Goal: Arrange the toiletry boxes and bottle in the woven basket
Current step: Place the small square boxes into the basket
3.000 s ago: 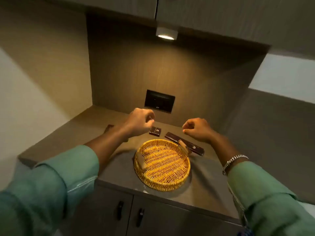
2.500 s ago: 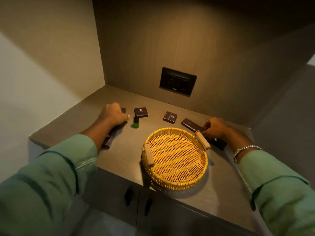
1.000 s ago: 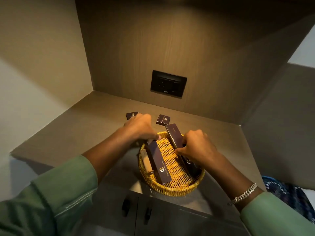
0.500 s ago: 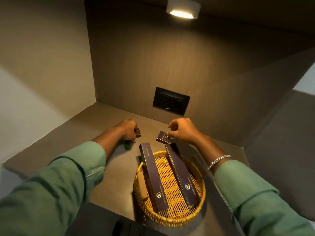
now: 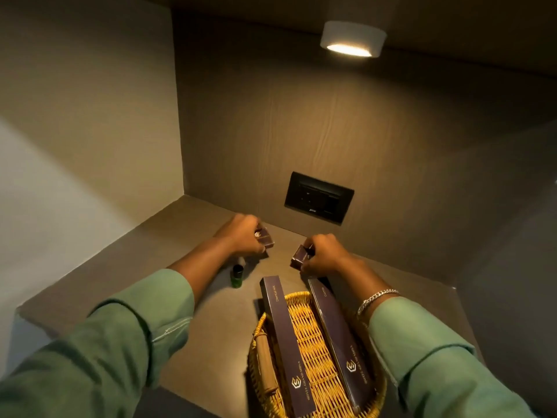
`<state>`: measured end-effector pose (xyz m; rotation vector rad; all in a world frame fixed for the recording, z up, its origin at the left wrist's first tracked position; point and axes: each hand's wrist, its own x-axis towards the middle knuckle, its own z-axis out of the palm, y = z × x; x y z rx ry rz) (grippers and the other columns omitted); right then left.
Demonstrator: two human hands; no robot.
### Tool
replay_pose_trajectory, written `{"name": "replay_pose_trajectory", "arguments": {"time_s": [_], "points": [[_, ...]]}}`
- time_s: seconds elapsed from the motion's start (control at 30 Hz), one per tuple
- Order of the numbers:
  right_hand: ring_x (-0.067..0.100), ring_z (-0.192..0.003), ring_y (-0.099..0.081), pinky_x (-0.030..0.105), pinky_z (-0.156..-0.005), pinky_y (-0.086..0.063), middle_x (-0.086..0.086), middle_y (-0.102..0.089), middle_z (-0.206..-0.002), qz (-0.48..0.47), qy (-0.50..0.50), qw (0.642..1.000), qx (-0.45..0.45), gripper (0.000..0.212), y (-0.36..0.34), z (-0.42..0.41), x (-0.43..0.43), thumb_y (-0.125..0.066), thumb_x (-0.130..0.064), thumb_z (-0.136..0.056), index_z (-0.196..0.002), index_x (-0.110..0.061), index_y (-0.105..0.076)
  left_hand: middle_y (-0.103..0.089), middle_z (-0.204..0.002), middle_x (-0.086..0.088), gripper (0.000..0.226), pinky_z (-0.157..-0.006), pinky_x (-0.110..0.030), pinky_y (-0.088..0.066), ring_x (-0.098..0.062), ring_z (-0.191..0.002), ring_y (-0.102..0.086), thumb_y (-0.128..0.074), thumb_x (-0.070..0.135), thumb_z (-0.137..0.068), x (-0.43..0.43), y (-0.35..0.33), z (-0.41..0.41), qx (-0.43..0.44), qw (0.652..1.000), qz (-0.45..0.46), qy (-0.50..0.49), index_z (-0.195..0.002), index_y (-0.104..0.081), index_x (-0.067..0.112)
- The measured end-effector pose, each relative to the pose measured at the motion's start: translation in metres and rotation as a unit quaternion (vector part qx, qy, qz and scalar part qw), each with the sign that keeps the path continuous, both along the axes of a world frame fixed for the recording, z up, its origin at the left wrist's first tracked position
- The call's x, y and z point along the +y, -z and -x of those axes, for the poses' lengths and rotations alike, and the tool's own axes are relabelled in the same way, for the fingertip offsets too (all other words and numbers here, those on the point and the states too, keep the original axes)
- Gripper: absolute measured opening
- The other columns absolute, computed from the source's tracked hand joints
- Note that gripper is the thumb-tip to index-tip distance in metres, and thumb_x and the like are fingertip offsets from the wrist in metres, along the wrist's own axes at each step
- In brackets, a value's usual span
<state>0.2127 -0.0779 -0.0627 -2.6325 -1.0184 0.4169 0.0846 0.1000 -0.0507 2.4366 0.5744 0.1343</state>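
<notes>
We see both hands reached out over the brown counter (image 5: 126, 285), each closed around a small dark box. The left hand (image 5: 241, 236) grips one small square box (image 5: 264, 237) with a pale emblem on its top, lifted off the surface near the back wall. The right hand (image 5: 324, 254) pinches a second small box (image 5: 299, 258), tilted and also raised above the counter. Just below the left wrist a little green bottle (image 5: 237, 276) with a dark cap stands upright on the counter, apart from the woven basket (image 5: 304, 321). In that basket lie two long dark boxes side by side, their far ends jutting over the rim: the dental kit box (image 5: 286, 342) on the left and the comb box (image 5: 339, 339) on the right. A wooden handle (image 5: 265, 365) sits on the basket's left edge. A black socket panel (image 5: 319, 197) is set in the back wall, and a round lamp (image 5: 352, 39) glows overhead.
</notes>
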Motion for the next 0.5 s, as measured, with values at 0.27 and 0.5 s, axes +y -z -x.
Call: {"name": "replay_pose_trajectory", "arguments": {"time_s": [0.27,0.5], "points": [[0.017,-0.087,-0.06,0.036,-0.073,-0.056,0.0,-0.062,-0.098,-0.09,0.059,0.993,-0.054,0.046,-0.051,0.052,-0.067,-0.084,-0.036,-0.065,-0.101,-0.021,-0.06,-0.05,-0.14,-0.009,0.075,-0.102,-0.05,-0.043,-0.027,-0.125,-0.048,-0.074,0.039,-0.074,-0.062,-0.037,0.004,-0.051,0.993,-0.045,0.092,-0.14,-0.041,0.029],[0.01,-0.081,-0.063,0.036,-0.066,-0.059,-0.007,-0.063,-0.095,-0.064,0.065,0.992,0.089,0.04,-0.047,0.148,-0.149,-0.08,-0.048,-0.062,-0.09,-0.032,-0.056,-0.066,-0.113,0.0,0.051,-0.096,-0.054,-0.031,-0.025,-0.109,-0.054,-0.061,0.057,-0.071,-0.131,-0.022,0.036,0.005,0.967,-0.174,0.187,-0.113,-0.057,0.028]]}}
